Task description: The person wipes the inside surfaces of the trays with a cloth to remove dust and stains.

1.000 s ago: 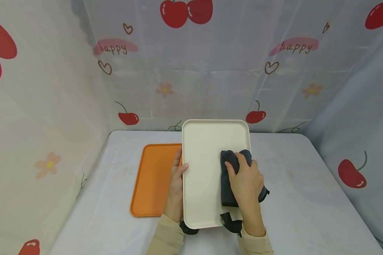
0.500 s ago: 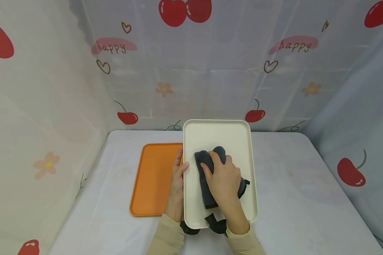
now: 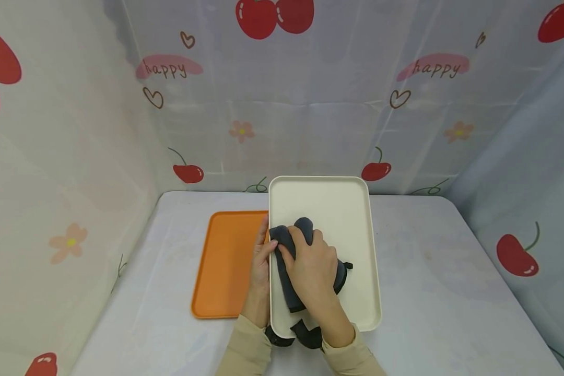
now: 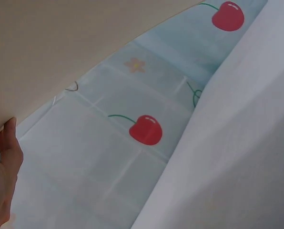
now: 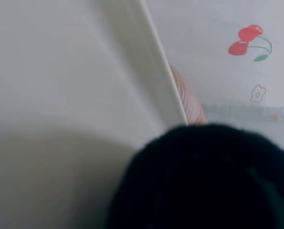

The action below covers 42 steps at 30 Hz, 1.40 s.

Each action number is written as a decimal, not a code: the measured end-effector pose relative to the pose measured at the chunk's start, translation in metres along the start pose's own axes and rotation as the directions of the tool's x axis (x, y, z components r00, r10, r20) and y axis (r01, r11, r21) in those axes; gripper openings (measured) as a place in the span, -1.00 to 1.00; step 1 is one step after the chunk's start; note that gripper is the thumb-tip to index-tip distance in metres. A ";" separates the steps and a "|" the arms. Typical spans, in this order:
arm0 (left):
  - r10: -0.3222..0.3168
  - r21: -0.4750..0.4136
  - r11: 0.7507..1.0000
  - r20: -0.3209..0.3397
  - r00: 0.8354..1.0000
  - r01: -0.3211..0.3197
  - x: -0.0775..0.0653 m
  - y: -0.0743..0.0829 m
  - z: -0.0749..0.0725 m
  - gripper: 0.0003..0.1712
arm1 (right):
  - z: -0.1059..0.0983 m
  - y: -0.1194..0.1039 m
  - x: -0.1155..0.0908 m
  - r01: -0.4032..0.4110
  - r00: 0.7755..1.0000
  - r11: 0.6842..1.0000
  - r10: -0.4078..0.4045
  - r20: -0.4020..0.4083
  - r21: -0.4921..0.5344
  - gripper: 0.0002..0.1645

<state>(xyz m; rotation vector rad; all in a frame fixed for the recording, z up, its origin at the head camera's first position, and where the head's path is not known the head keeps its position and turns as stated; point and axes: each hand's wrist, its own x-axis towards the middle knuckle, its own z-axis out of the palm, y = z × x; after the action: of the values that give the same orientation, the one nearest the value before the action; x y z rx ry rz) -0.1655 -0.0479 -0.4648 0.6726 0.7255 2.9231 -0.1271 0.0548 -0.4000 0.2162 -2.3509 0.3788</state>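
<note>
A cream rectangular tray (image 3: pixel 331 203) is held up off the table, its inner face toward the head camera. At its left edge my left hand (image 3: pixel 259 274) grips it, thumb over the rim and fingers behind. In the left wrist view, fingers (image 4: pixel 11 148) touch the tray's underside (image 4: pixel 65 52). My right hand (image 3: pixel 314 269) holds a bunched dark grey cloth (image 3: pixel 285 282) with black edging against the tray's left part, close to the left thumb. In the right wrist view the dark cloth (image 5: pixel 204 181) covers the lower right and hides the right fingers.
An orange tray (image 3: pixel 225 266) lies on the white table (image 3: pixel 442 271), its right part hidden behind the cream tray and left hand. Curtains (image 3: pixel 310 94) printed with cherries stand behind and at both sides. Dark straps (image 3: pixel 307 334) show near both wrists.
My right hand has slid the cloth leftward across the cream tray, from its right edge to its left rim. The left hand and orange tray stay in place.
</note>
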 end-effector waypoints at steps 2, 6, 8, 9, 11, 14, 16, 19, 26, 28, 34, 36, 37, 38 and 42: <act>0.001 -0.008 1.000 -0.004 1.000 -0.001 0.000 0.001 0.000 -0.31 | 0.000 0.000 0.000 0.004 1.000 1.000 -0.004 -0.001 0.012 -0.53; 0.006 -0.025 1.000 -0.001 1.000 -0.006 0.000 0.002 -0.002 -0.31 | 0.000 0.000 0.000 0.004 1.000 1.000 -0.005 0.016 0.023 -0.52; 0.004 -0.018 1.000 -0.003 1.000 -0.004 -0.001 0.003 -0.003 -0.31 | 0.000 0.001 0.000 -0.004 0.999 1.000 0.003 0.032 0.023 -0.51; 0.002 -0.011 1.000 -0.006 1.000 -0.002 0.000 0.003 -0.003 -0.31 | -0.001 0.002 0.000 -0.010 0.999 1.000 0.009 0.041 0.023 -0.51; -0.008 -0.001 1.000 -0.028 1.000 0.008 0.000 0.003 -0.002 -0.29 | -0.002 0.004 0.000 -0.020 0.998 0.999 0.019 0.055 0.026 -0.50; -0.018 -0.004 1.000 -0.063 0.998 0.018 0.000 0.006 0.001 -0.23 | -0.003 0.009 0.001 -0.032 0.997 0.999 0.029 0.065 0.038 -0.48; -0.020 -0.019 1.000 -0.074 0.997 0.019 0.001 0.008 0.002 -0.20 | -0.004 0.013 0.000 -0.040 0.997 0.998 0.037 0.068 0.042 -0.47; -0.015 -0.048 0.999 -0.069 0.998 0.012 0.002 0.011 0.003 -0.18 | -0.006 0.020 0.000 -0.061 0.996 0.998 0.058 0.072 0.036 -0.45; -0.009 -0.034 0.999 -0.070 0.998 0.007 0.002 0.015 0.004 -0.20 | -0.013 0.039 0.000 -0.135 0.988 0.991 0.134 0.080 0.013 -0.48; -0.012 -0.031 0.999 -0.074 0.997 0.009 0.002 0.015 0.004 -0.20 | -0.014 0.046 0.000 -0.167 0.982 0.986 0.165 0.095 0.009 -0.48; -0.007 -0.057 0.998 -0.045 0.999 0.004 0.002 0.016 0.005 -0.18 | -0.022 0.068 0.000 -0.241 0.960 0.970 0.241 0.143 -0.015 -0.49; 0.000 -0.063 0.998 -0.028 1.000 -0.002 0.002 0.016 0.004 -0.18 | -0.025 0.076 -0.001 -0.260 0.954 0.965 0.261 0.148 -0.026 -0.50; 0.003 -0.068 0.998 -0.021 1.000 -0.004 0.002 0.015 0.004 -0.18 | -0.026 0.079 -0.001 -0.270 0.951 0.962 0.272 0.149 -0.032 -0.50; 0.006 -0.074 0.997 -0.017 1.000 -0.008 0.002 0.016 0.003 -0.18 | -0.027 0.083 -0.002 -0.280 0.948 0.959 0.282 0.149 -0.037 -0.50; 0.021 -0.086 0.996 -0.026 0.999 -0.023 0.002 0.016 0.003 -0.18 | -0.030 0.094 -0.005 -0.316 0.937 0.948 0.320 0.138 -0.048 -0.49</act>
<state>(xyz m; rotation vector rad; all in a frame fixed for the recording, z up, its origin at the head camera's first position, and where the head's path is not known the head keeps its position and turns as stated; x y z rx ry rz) -0.1649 -0.0607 -0.4544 0.6418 0.5942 2.9681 -0.1289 0.1536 -0.4024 -0.1586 -2.5368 0.5021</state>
